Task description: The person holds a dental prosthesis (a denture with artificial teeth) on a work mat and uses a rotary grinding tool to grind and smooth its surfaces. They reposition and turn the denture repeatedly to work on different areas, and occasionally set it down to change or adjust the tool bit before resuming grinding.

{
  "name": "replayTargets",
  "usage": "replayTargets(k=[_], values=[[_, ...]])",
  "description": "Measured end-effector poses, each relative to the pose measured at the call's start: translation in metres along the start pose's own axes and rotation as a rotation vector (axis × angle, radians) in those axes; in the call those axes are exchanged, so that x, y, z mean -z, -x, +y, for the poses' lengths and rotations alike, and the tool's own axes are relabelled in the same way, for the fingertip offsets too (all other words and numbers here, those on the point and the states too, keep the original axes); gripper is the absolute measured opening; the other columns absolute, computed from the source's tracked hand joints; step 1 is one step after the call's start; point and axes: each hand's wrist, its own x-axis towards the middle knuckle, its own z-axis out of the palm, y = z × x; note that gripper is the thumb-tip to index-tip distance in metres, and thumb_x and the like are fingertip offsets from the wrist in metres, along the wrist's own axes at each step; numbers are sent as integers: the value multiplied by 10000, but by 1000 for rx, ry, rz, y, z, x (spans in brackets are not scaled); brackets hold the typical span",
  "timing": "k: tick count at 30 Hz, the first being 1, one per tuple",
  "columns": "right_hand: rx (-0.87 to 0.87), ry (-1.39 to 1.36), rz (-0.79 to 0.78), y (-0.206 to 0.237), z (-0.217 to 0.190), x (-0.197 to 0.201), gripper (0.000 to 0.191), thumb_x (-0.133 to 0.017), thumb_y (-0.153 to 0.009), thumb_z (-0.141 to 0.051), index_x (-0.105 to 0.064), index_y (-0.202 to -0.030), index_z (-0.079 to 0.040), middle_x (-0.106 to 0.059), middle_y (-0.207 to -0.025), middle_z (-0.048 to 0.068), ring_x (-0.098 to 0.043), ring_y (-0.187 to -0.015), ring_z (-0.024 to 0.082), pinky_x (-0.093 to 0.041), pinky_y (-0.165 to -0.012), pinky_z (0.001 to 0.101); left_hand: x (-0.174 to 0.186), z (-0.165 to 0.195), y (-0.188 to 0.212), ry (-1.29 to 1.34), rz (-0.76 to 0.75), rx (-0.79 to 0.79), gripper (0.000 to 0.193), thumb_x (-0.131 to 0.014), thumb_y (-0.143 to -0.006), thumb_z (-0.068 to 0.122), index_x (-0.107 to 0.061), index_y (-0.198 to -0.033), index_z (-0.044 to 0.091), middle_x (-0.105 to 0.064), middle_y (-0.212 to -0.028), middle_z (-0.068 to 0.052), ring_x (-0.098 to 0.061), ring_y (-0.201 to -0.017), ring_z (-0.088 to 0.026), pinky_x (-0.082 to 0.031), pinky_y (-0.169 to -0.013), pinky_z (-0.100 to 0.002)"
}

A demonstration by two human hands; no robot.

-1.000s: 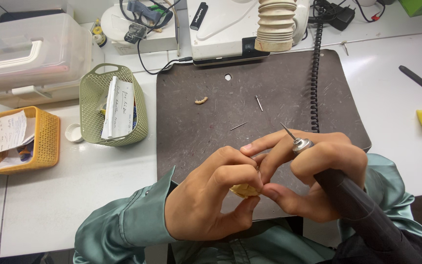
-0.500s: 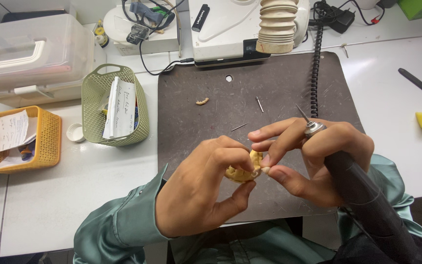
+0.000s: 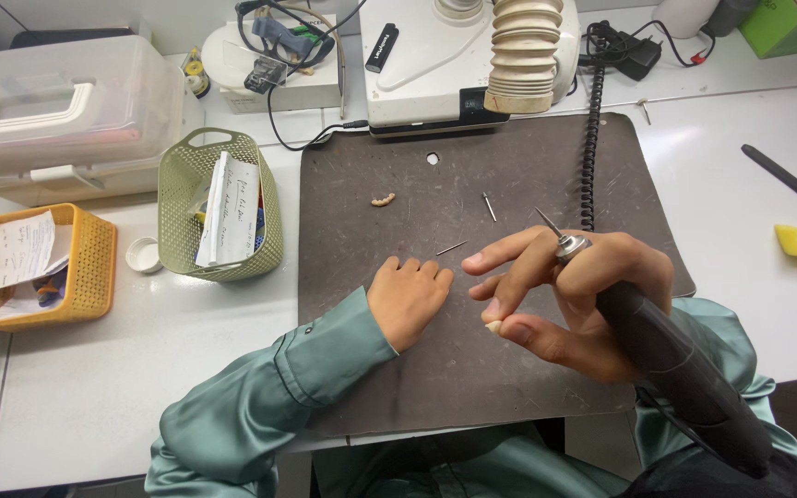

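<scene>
Green carton (image 3: pixel 791 23) top right; white paper slips (image 3: pixel 232 210) in both baskets

Bright, even overhead light; soft shadows, sharp focus throughout.

One head-worn view, looking steeply down and forward, close over the dark mat (image 3: pixel 472 369) on the white tabletop (image 3: pixel 122 387).

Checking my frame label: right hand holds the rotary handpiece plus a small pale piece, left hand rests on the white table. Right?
Not quite. The left hand rests on the dark work mat, not the white table, as the head view shows. The right hand does hold the rotary handpiece and the small pale piece.
</scene>
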Motion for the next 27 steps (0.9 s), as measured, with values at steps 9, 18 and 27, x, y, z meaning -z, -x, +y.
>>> replayTargets(k=[9, 18, 27], values=[[-30, -136, 50, 12, 3, 1, 403, -729, -944, 42, -397, -1072, -147, -687, -1021, 169, -743, -980, 254, -641, -898, 404, 102, 3, 55, 858, 712, -245, 253, -771, -1010, 127, -598, -1190, 85, -668, -1107, -63, -717, -941, -157, -592, -815, -281], [-6, -187, 71, 20, 16, -10, 404, -713, -958, 22, -370, -1080, -154, -676, -1028, 171, -739, -1003, 238, -646, -840, 355, 102, 24, 59, 824, 892, -306, 322, -901, -919, 38, -689, -1156, 87, -669, -1117, -60, -715, -951, -134, -598, -711, -234], [9, -224, 71, 20, 18, -14, 385, -744, -942, 7, -405, -1065, -128, -673, -1028, 187, -741, -957, 218, -643, -810, 312, 102, 24, 61, 857, 849, -293, 299, -858, -927, -10, -683, -1154, 77, -674, -1103, -61, -725, -926, -124, -602, -707, -225]])
